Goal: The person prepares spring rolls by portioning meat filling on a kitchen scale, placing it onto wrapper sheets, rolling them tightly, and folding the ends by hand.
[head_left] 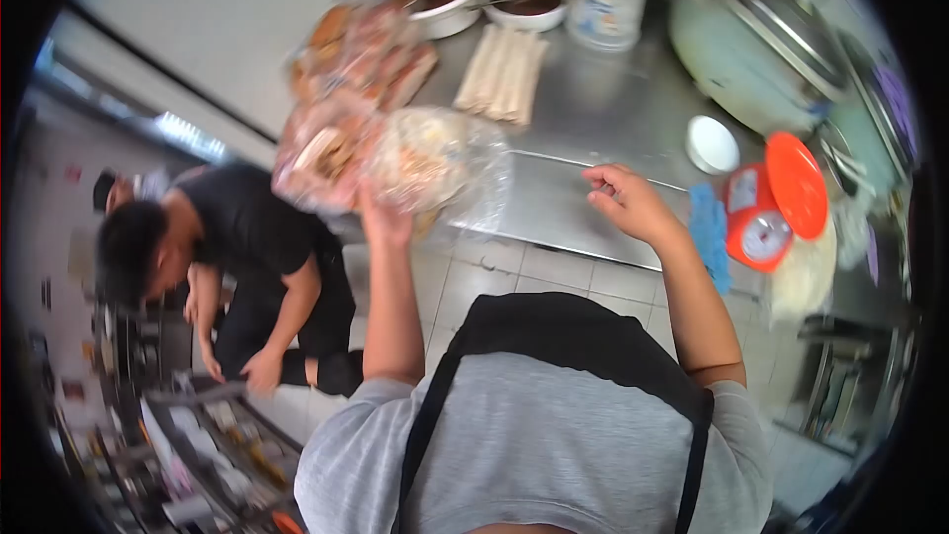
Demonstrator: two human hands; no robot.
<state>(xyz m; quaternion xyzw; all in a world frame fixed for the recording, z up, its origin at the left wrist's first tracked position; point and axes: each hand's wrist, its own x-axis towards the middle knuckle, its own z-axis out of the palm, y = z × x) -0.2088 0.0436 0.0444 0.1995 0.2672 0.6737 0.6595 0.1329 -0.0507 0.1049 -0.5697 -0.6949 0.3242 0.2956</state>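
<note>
My left hand is at the near edge of a clear plastic bag of pale, shredded-looking food and grips it from below. Some of its fingers are hidden by the bag. Beside it lies another plastic bag with light brown pieces inside, and behind that are bagged slabs of reddish-brown meat. My right hand is over the front of the steel counter, its fingers loosely bent and apart, holding nothing. A row of pale wrapped sticks lies between and beyond my hands.
At the back stand bowls of dark sauce and a blue-lidded tub. To the right are a large lidded pot, a white bowl, a red scale and a blue cloth. A co-worker bends down at left.
</note>
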